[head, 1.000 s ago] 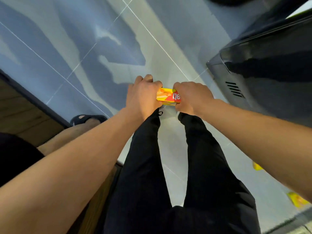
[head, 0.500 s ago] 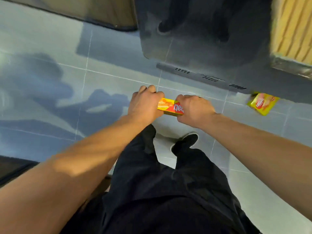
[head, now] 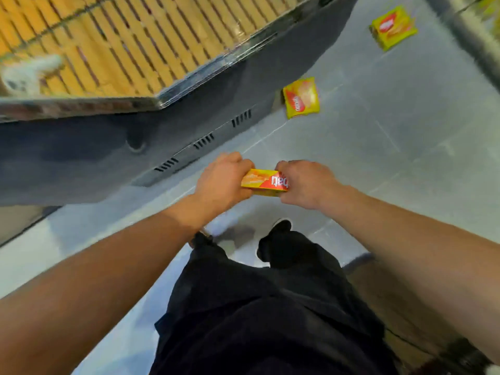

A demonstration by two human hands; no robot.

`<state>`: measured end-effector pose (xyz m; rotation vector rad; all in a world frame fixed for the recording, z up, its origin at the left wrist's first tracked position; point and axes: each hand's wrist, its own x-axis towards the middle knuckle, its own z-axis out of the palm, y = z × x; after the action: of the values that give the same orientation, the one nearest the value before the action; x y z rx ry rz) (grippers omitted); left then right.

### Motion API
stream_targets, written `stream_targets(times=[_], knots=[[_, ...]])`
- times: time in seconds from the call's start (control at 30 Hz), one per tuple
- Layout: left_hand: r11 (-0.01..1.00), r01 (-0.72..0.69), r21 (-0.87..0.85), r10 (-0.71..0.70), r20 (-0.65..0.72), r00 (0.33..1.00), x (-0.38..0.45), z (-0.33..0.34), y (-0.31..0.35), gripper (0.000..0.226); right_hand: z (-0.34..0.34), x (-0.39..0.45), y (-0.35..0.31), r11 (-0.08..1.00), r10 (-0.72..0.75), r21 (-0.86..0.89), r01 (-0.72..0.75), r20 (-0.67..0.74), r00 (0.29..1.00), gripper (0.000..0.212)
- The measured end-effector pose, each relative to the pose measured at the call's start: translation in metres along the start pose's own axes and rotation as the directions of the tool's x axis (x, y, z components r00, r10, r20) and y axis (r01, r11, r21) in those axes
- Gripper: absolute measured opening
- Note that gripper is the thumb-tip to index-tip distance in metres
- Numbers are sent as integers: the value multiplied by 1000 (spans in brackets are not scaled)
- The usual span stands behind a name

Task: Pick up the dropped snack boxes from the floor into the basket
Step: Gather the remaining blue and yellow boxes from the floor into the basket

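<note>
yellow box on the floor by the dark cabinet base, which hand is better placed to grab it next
Probably the right hand. Both hands grip the held box, but the floor box lies ahead and to the right, on that hand's side. The left hand would have to cross over.

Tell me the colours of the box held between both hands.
Yellow and orange with a red patch bearing white letters, on the snack box in the head view.

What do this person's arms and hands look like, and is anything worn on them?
Both forearms are bare right up to the frame edge: no sleeves show. The left hand and right hand have no gloves, and no rings, watch or bracelet can be seen on them or the wrists. Lower down, the person wears black trousers and a dark shoe.
</note>
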<state>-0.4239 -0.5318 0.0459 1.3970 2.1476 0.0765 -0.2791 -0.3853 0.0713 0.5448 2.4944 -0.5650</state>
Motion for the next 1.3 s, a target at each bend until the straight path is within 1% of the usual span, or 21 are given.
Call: stream_targets(times=[0.1, 0.17, 0.2, 0.27, 0.33, 0.4, 0.53, 0.6, 0.67, 0.7, 0.77, 0.87, 0.93, 1.0, 1.03, 1.1, 1.23, 1.3], knots=[[978, -183, 104, 177, 64, 982, 62, -20, 74, 34, -14, -41, 75, 985, 141, 116, -131, -82, 987, 41], [950, -275, 150, 265, 82, 961, 91, -30, 113, 37, -19, -62, 108, 962, 215, 191, -193, -102, 971, 41], [921, -342, 188, 327, 106, 939, 111, -33, 144, 39, -24, -79, 134, 940, 276, 241, -242, -118, 954, 40], [877, -433, 207, 406, 160, 900, 141, -38, 195, 42, -28, -104, 175, 893, 382, 308, -329, -130, 915, 40], [837, -499, 224, 469, 176, 865, 170, -42, 240, 44, -33, -124, 209, 844, 469, 364, -394, -143, 872, 40], [768, -588, 252, 548, 214, 808, 203, -44, 288, 44, -38, -145, 243, 769, 574, 433, -469, -145, 806, 39], [666, -698, 263, 648, 260, 716, 258, -55, 372, 44, -54, -174, 302, 632, 722, 529, -566, -138, 678, 35], [596, -756, 271, 697, 293, 654, 286, -58, 417, 43, -61, -190, 331, 561, 790, 571, -599, -153, 594, 34], [514, -816, 264, 752, 318, 577, 307, -57, 455, 42, -64, -207, 350, 488, 842, 609, -625, -139, 521, 36], [481, -838, 257, 768, 339, 544, 315, -54, 473, 43, -64, -216, 358, 451, 863, 628, -634, -127, 489, 37], [382, -890, 250, 797, 398, 454, 329, -44, 525, 45, -61, -242, 382, 355, 912, 675, -646, -97, 400, 38], [262, -941, 215, 830, 446, 334, 338, -27, 602, 42, -50, -284, 420, 240, 955, 717, -655, -52, 292, 40], [193, -959, 207, 837, 475, 271, 341, -15, 655, 42, -42, -314, 450, 180, 973, 727, -662, -35, 227, 43], [139, -970, 199, 841, 493, 222, 345, -2, 703, 44, -36, -340, 478, 143, 982, 742, -655, -25, 187, 45], [114, -973, 200, 841, 501, 202, 345, 6, 734, 44, -32, -360, 496, 121, 986, 753, -647, -17, 166, 46], [99, -974, 206, 834, 517, 194, 342, 17, 782, 46, -26, -390, 523, 82, 992, 770, -633, 1, 130, 47], [45, -983, 179, 836, 532, 135, 331, 44, 875, 45, -10, -455, 576, 10, 996, 788, -616, 45, 73, 45], [29, -986, 167, 831, 544, 117, 330, 56, 914, 45, -6, -481, 601, -15, 996, 798, -602, 64, 60, 46]])
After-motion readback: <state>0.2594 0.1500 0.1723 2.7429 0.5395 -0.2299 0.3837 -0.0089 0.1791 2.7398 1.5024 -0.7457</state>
